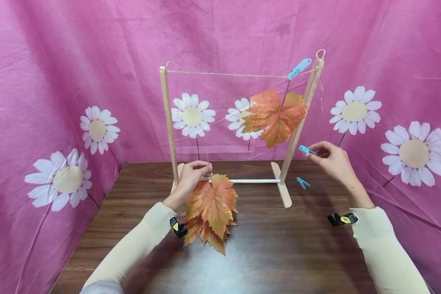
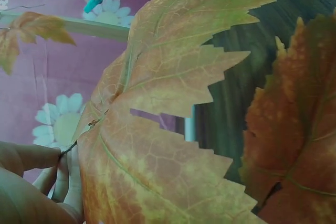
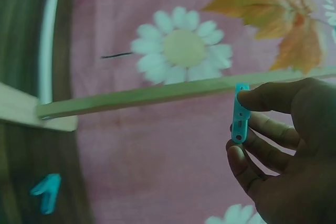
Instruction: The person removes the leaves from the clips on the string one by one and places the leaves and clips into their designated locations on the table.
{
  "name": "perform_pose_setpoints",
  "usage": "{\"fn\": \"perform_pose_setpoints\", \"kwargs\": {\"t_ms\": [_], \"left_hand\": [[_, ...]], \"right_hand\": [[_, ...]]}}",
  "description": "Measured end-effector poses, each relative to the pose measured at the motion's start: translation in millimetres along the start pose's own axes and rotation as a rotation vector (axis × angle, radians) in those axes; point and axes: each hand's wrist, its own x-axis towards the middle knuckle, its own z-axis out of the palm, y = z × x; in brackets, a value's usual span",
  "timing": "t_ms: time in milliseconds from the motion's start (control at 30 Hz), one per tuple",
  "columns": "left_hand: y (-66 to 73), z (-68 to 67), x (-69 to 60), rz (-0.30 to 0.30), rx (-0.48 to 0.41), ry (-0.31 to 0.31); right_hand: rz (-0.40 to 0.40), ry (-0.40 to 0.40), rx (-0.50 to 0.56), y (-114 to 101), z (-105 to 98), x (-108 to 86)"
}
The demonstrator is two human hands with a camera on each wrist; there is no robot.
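My left hand (image 1: 193,177) pinches the thin stem of an orange artificial maple leaf (image 1: 217,200), which hangs over the table's left half. Beneath it more orange leaves (image 1: 206,234) show, partly covered. Off to the right, my right hand (image 1: 332,159) holds a blue clothespin (image 1: 306,150) between thumb and fingers, beside the stand's right post. A second clothespin (image 1: 303,183) lies on the table below that hand. Another orange leaf (image 1: 275,116) hangs from the string (image 1: 228,74), its stem clipped by a blue clothespin (image 1: 299,68) near the right end.
The wooden stand has a left post (image 1: 168,122), a right post (image 1: 303,122) and a white lower bar (image 1: 255,181). It stands towards the back of the brown table (image 1: 261,245). A pink curtain (image 1: 220,32) printed with daisies surrounds the table.
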Motion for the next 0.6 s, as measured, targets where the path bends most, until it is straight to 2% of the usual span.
{"fn": "perform_pose_setpoints", "kwargs": {"t_ms": [367,600], "left_hand": [[-28.4,-2.3,3.7,-0.061,0.036,0.006],[-48.1,-4.2,1.7,-0.114,0.083,-0.021]], "right_hand": [[0.055,-0.031,-0.064,41,38,-19.8],[0.159,-0.086,-0.055,62,58,-33.3]]}}
